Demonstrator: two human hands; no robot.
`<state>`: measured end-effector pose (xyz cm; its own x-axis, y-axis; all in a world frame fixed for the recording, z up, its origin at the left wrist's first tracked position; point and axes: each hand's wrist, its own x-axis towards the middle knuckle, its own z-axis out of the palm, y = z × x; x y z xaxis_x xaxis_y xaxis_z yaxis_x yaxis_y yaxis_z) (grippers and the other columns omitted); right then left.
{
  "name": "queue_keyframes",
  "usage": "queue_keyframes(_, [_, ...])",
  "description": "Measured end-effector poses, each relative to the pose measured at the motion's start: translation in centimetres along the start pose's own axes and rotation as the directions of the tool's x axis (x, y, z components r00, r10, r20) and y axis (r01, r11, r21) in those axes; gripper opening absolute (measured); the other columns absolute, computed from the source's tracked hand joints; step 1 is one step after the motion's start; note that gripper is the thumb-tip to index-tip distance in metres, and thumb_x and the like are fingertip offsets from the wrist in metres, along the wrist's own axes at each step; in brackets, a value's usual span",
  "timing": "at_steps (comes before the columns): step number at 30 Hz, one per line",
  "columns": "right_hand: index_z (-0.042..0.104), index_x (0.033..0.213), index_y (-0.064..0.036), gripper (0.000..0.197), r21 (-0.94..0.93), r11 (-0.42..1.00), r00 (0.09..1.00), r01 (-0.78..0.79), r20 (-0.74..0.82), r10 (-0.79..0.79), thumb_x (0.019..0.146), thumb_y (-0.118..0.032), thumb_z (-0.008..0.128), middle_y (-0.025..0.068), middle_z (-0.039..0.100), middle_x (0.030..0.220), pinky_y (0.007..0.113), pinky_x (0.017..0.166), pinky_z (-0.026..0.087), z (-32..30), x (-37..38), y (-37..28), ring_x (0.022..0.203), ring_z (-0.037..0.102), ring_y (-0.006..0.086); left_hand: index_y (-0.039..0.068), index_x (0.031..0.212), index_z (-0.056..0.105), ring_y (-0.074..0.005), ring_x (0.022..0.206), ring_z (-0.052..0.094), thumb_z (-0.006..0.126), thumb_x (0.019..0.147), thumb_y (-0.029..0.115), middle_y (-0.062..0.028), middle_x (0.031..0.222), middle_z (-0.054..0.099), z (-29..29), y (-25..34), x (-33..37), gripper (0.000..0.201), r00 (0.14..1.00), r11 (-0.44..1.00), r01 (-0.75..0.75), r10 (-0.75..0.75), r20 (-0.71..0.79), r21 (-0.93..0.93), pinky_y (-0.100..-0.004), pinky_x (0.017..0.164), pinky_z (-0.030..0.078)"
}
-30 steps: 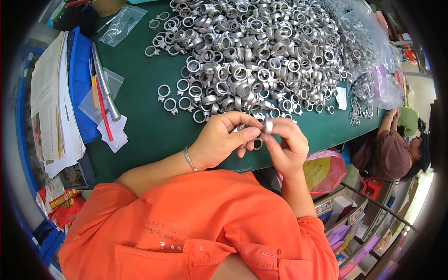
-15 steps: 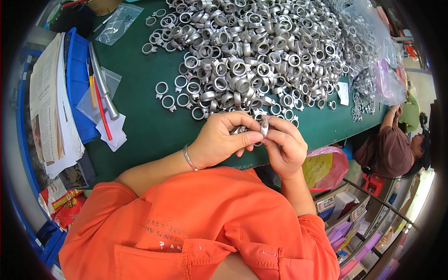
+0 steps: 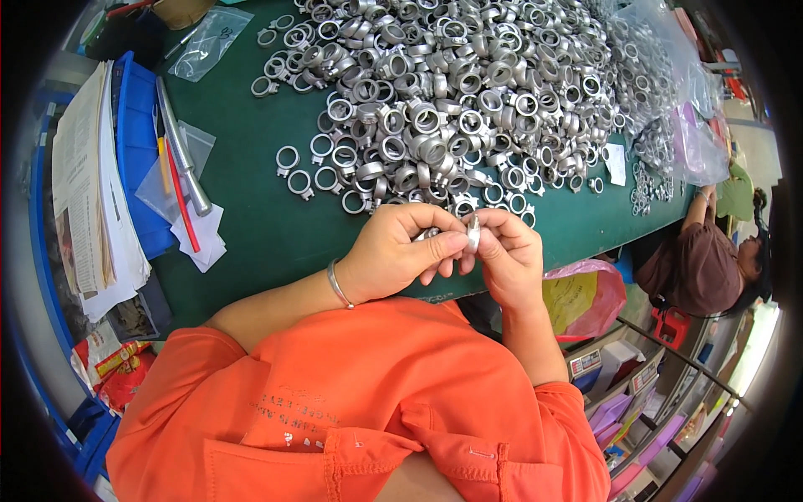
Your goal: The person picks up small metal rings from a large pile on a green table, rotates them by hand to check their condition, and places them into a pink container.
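Both of my hands meet over the near edge of a green table (image 3: 251, 226). My left hand (image 3: 397, 251) and my right hand (image 3: 510, 255) pinch one small silver metal ring part (image 3: 472, 233) between their fingertips. Another metal piece shows partly inside my left fingers. Just beyond my hands lies a big heap of the same silver ring parts (image 3: 468, 92), spread across the table. A thin bracelet sits on my left wrist. My orange sleeves fill the lower part of the view.
A blue tray (image 3: 138, 151) with a red pen, a metal rod and plastic bags stands at the left beside stacked papers (image 3: 84, 192). Clear bags lie at the far right of the table. A person in brown (image 3: 698, 268) sits at the right. A pink bag (image 3: 585, 297) hangs below the table edge.
My hands have stayed together on the ring part, turning it slightly between the fingertips. The view has shifted a little, so the heap sits higher in the picture.
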<state>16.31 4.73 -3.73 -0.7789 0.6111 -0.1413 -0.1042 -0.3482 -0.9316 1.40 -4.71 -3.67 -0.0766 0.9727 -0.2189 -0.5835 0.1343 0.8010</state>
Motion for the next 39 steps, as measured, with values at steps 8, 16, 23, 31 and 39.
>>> queue_keyframes(8, [0.055,0.099,0.0058,0.014,-0.071,0.997,0.999,-0.019,-0.029,0.017,0.086,-0.001,0.053,0.0093,0.061,0.081,0.021,0.056,0.046,0.4,-0.2,-0.3,0.064,0.056,0.0104,0.0,0.088,0.063,-0.0035,0.053,0.05,0.057,0.086,0.012,-0.0041,0.071,0.061,0.2,0.3,0.1,0.014,1.0,1.0,0.024,-0.024,-0.016,-0.016,-0.0157,0.044,0.039])
queue_keyframes(16, [0.055,0.103,0.0059,0.018,-0.324,0.936,0.975,0.141,-0.119,-0.188,0.09,-0.002,0.046,0.0071,0.059,0.08,0.022,0.061,0.048,1.1,0.0,-0.6,0.067,0.056,0.0103,0.0,0.084,0.061,-0.007,0.059,0.055,0.062,0.079,0.002,-0.0024,0.074,0.057,0.1,-0.2,0.1,0.005,0.977,0.943,-0.198,0.213,-0.027,0.269,-0.0187,0.051,0.043])
queue_keyframes(23, [0.053,0.105,0.0044,0.021,0.003,0.99,0.99,0.14,-0.025,-0.14,0.087,-0.006,0.053,0.0136,0.059,0.092,0.025,0.069,0.048,0.3,-0.1,-0.4,0.079,0.058,0.0153,0.001,0.087,0.059,-0.0073,0.062,0.055,0.061,0.08,0.002,-0.0034,0.077,0.058,0.1,-0.1,0.1,0.007,0.945,0.875,-0.306,0.328,0.005,0.375,-0.0186,0.052,0.044])
queue_keyframes(31, [0.052,0.098,-0.0006,0.032,0.008,0.93,0.929,0.368,-0.043,-0.367,0.071,0.009,0.066,0.0191,0.054,0.108,0.033,0.081,0.049,0.2,-0.1,-0.1,0.094,0.057,0.023,0.0,0.09,0.057,-0.0082,0.058,0.054,0.051,0.089,0.012,-0.005,0.075,0.058,-0.1,0.0,0.1,0.014,0.999,1.0,0.028,-0.029,-0.025,-0.013,-0.0186,0.045,0.041])
queue_keyframes(39, [0.061,0.083,0.0018,0.013,-0.776,0.348,0.755,0.525,0.237,-0.611,0.072,0.007,0.059,0.0138,0.063,0.088,0.032,0.069,0.047,-0.1,1.7,-1.6,0.077,0.059,0.026,0.001,0.096,0.054,-0.012,0.059,0.056,0.05,0.09,0.015,-0.0051,0.074,0.055,-0.2,0.1,0.3,0.016,0.984,0.932,0.179,-0.169,0.059,-0.315,-0.0197,0.042,0.041])
